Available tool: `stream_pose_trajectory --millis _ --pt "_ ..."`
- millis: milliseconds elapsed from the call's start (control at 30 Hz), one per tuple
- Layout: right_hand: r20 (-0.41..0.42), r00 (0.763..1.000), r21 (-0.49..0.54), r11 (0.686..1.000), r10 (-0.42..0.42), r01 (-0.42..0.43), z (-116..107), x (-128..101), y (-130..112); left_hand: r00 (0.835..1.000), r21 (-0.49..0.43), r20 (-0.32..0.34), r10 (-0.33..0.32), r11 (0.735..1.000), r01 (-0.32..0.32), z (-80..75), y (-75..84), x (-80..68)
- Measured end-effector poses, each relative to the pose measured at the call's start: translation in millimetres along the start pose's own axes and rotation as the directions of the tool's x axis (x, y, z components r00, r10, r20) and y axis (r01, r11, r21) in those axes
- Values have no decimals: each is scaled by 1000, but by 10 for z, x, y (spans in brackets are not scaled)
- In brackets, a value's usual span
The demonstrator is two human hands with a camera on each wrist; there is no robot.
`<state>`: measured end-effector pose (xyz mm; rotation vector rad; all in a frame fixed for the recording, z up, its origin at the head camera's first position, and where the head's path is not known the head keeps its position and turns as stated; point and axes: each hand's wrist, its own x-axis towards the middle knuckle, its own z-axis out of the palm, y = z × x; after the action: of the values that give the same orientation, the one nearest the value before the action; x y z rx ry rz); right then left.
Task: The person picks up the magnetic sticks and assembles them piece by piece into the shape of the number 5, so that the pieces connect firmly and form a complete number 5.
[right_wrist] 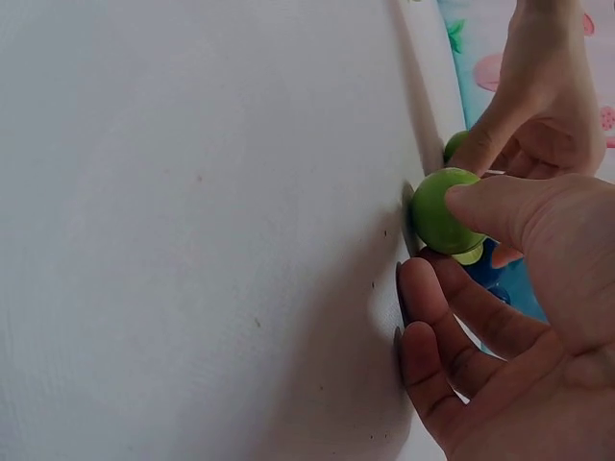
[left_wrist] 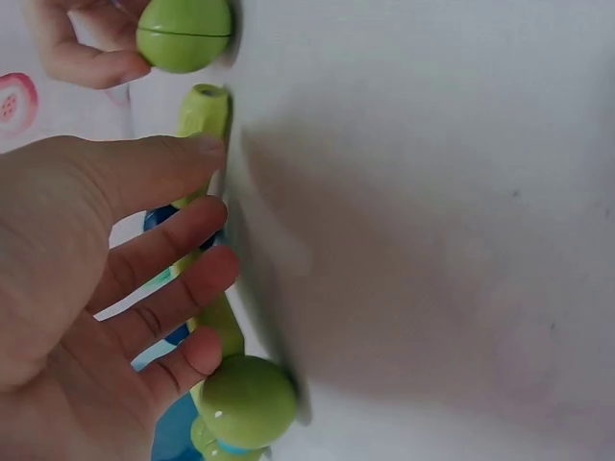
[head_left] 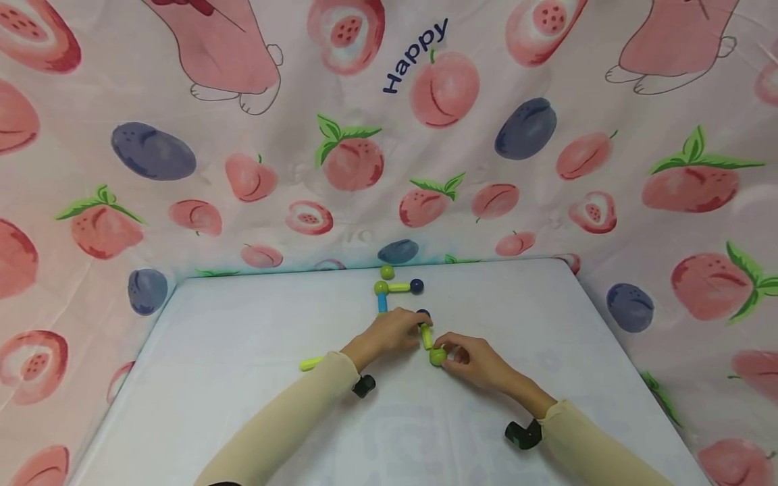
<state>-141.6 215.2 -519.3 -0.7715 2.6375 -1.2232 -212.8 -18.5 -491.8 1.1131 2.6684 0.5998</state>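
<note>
While pinched in the right hand [head_left: 480, 364], green ball [head_left: 437, 357] meets yellow-green stick [head_left: 427, 335].

The ball [head_left: 437, 357] at the right hand [head_left: 477, 362] is bright green, and the stick [head_left: 427, 335] between the two hands is yellow-green. Beyond the left hand [head_left: 394, 332] there is a blue stick [head_left: 382, 303] and a dark blue ball [head_left: 416, 286]. The desk [head_left: 243, 337] is pale white-blue. The cloth [head_left: 182, 169] behind is pink with peaches and plums.
</note>
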Motion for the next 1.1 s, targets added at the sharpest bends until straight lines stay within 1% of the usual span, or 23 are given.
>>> stream_pose_trajectory --millis 100,233,367,533,800,933,1100 --pt "2 1000 -2 1000 4 -4 -3 0 1 1000 18 11 -9 1000 8 38 8 8" --pt "4 1000 -5 1000 3 -3 3 2 5 1000 10 9 11 1000 -11 84 17 9" --pt "4 1000 -2 1000 -9 9 13 10 9 999 7 -13 40 999 -40 125 24 6" --pt "1 1000 -3 1000 -13 13 18 11 14 997 26 -39 64 998 -63 179 12 15" --pt "-5 1000 -4 1000 -2 2 14 -6 4 997 47 -49 55 998 -52 191 18 21" --pt "-11 1000 -8 1000 1 -1 12 -18 5 998 7 -38 42 999 -42 159 31 22" --pt "-22 1000 -17 1000 5 -5 16 -32 6 999 -78 -32 18 997 -20 109 40 8"
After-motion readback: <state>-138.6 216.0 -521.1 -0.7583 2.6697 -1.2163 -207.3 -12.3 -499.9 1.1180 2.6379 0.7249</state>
